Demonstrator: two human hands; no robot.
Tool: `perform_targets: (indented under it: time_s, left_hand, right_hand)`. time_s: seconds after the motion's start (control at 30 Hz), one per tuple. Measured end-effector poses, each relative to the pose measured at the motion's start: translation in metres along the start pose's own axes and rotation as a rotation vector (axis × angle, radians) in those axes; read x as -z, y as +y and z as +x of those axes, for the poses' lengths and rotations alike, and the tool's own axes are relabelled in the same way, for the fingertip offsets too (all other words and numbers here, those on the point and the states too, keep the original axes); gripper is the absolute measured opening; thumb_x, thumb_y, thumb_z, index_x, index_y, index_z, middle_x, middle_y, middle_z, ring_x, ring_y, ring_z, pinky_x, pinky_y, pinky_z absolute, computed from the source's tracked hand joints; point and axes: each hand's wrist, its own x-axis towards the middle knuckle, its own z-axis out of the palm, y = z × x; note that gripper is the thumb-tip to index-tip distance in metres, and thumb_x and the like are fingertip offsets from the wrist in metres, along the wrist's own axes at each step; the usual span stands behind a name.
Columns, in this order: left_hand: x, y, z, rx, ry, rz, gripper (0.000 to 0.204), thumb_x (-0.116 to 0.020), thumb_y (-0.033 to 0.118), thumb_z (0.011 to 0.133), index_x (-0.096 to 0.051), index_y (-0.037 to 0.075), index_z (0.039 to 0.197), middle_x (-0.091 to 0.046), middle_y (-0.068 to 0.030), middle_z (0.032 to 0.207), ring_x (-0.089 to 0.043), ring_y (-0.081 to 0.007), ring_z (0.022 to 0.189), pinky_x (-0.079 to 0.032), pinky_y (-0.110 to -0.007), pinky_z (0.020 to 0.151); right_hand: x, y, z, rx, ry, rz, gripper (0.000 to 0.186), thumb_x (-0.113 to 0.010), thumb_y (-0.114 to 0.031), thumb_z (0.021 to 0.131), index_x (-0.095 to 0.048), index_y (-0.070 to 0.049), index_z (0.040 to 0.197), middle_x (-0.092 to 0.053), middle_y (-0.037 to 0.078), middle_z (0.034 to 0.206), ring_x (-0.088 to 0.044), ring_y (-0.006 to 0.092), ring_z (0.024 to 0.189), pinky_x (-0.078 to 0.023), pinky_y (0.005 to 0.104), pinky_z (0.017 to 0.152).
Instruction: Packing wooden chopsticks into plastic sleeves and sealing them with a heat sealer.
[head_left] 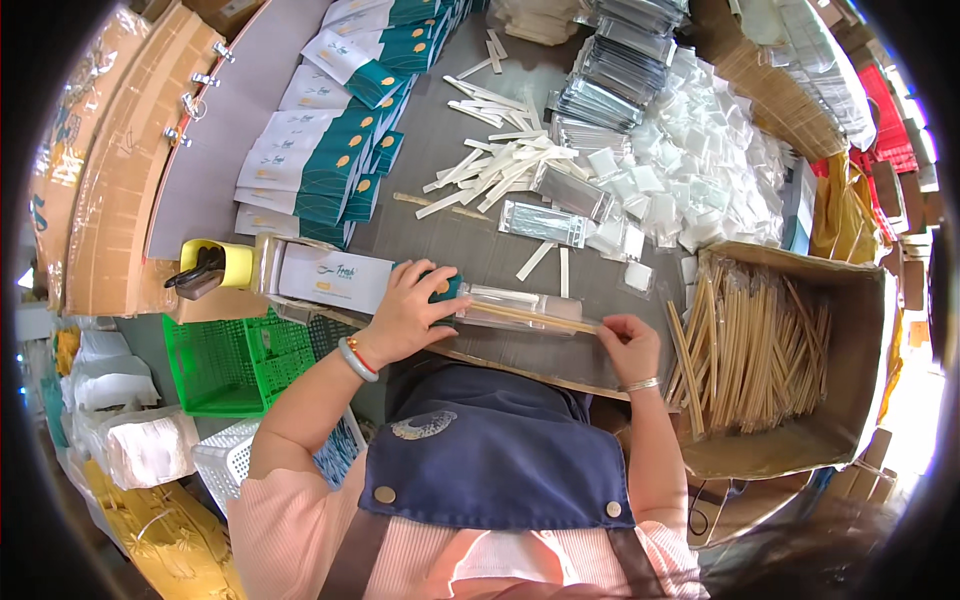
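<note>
On the table's near edge lies a white and teal box [330, 278], its length running left to right. My left hand [405, 312] grips its teal end from above, thumb toward the right. From that end a clear plastic sleeve [535, 303] extends rightward. A thin wooden stick [540, 319] lies along the sleeve, and my right hand [632, 350] pinches the stick's right end between thumb and fingers. The stick's left end is hidden near my left hand. Right of my right hand stands a cardboard carton [745, 450] full of similar wooden sticks [750, 345].
Stacked white and teal boxes [300, 150] stand back left. Behind the hands lie white strips [510, 165], flat clear packets [545, 222] and a heap of small white sachets [700, 140]. A yellow tape dispenser [230, 265] sits at the left edge, above a green crate [240, 360].
</note>
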Motion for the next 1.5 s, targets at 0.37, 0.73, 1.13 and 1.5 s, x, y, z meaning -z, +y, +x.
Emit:
perform_targets:
  time_s: [0.37,0.73,1.13,1.5]
  left_hand:
    - [-0.010,0.014,0.023,0.002,0.020,-0.069,0.077,-0.082,0.025,0.055,-0.051,0.005,0.123,-0.050,-0.0090,0.119,-0.044,-0.0304,0.110,-0.036,-0.042,0.094]
    - [-0.010,0.020,0.040,-0.019,-0.056,-0.067,0.060,-0.079,0.018,0.058,-0.058,0.013,0.114,-0.053,-0.0094,0.111,-0.047,-0.0288,0.104,-0.038,-0.042,0.087]
    - [0.071,-0.060,0.054,0.034,0.239,0.303,0.040,-0.074,0.002,0.055,-0.060,0.005,0.093,-0.051,-0.0157,0.115,-0.048,-0.0365,0.109,-0.042,-0.044,0.093]
    - [-0.026,-0.008,0.004,0.530,0.201,-0.108,0.089,-0.081,0.046,0.059,-0.046,0.000,0.127,-0.042,-0.0173,0.133,-0.032,-0.0371,0.126,-0.018,-0.057,0.104]
  right_hand:
    - [-0.042,-0.041,0.005,0.022,-0.067,-0.066,0.016,-0.073,-0.010,0.074,-0.065,0.000,0.083,-0.069,0.009,0.074,-0.066,0.0125,0.065,-0.051,0.0242,0.058]
    - [-0.070,-0.066,0.006,0.232,-0.245,-0.225,0.045,-0.080,-0.029,0.065,-0.056,-0.011,0.098,-0.063,0.009,0.081,-0.062,0.0238,0.072,-0.048,0.0378,0.062]
    - [-0.015,-0.087,-0.011,0.460,0.035,-0.667,0.060,-0.082,-0.029,0.055,-0.059,-0.013,0.108,-0.060,0.005,0.098,-0.055,0.0266,0.095,-0.037,0.0417,0.084]
    - [-0.026,-0.089,-0.018,0.519,-0.116,-0.775,0.059,-0.081,-0.027,0.055,-0.058,-0.013,0.107,-0.059,0.005,0.098,-0.054,0.0252,0.096,-0.036,0.0419,0.084]
